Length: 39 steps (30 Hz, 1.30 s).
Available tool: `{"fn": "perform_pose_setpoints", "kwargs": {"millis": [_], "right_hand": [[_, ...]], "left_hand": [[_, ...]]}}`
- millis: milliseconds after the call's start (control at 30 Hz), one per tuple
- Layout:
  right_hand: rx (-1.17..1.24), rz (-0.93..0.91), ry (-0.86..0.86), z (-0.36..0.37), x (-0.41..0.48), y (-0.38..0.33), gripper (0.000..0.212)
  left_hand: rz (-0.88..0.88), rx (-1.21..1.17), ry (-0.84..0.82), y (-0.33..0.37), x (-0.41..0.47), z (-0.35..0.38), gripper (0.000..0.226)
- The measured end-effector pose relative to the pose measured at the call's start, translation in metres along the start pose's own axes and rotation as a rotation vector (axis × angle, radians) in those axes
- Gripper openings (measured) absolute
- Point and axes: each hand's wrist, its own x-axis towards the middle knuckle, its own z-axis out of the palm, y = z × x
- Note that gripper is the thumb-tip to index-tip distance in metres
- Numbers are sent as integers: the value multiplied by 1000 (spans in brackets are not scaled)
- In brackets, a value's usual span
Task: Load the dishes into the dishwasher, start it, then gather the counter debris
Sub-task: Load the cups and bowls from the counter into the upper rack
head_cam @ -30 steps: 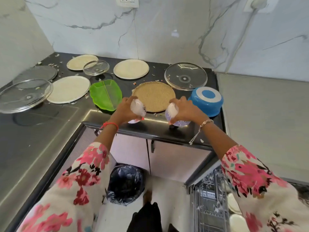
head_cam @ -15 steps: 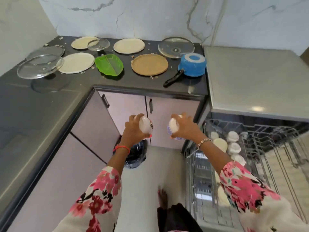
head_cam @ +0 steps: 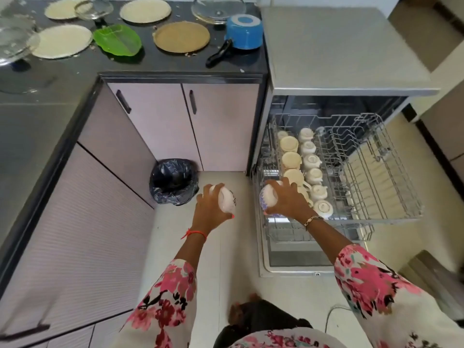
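Note:
My left hand grips a small white bowl over the floor, just left of the open dishwasher. My right hand holds a second white bowl with a purple pattern at the front left corner of the pulled-out upper rack. That rack carries two rows of several cream cups along its left side. On the dark counter lie cream plates, a green leaf-shaped plate, a brown plate, glass lids and an upturned blue pan.
A bin lined with a black bag stands in the corner by the cabinet doors. Crumbs dot the counter. The dishwasher's grey top sits right of the counter. Its open door lies low in front of me.
Both hands lifted the bowls off the counter edge and carried them down and right to the dishwasher. My view has tilted down; the rack with cups is now in full sight.

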Motion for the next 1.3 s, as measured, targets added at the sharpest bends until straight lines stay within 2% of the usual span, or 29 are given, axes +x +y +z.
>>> {"fn": "perform_pose_setpoints", "kwargs": {"millis": [267, 367, 567, 733, 900, 1067, 1300], "right_hand": [[43, 121, 21, 4, -48, 79, 99], [96, 174, 49, -4, -57, 119, 105], [113, 227, 60, -25, -54, 225, 101], [94, 201, -2, -46, -30, 309, 95], [-69, 106, -52, -50, 1, 366, 94], [-137, 8, -84, -32, 41, 389, 95], [-294, -130, -265, 15, 73, 401, 96]], "left_hand": [[121, 46, -97, 60, -10, 56, 92], [173, 56, -120, 93, -2, 80, 90], [203, 64, -112, 165, 33, 146, 91], [125, 18, -67, 223, 64, 199, 92], [82, 36, -39, 256, 90, 240, 89], [26, 71, -56, 260, 105, 269, 88], [39, 143, -85, 249, 127, 294, 91]]}}
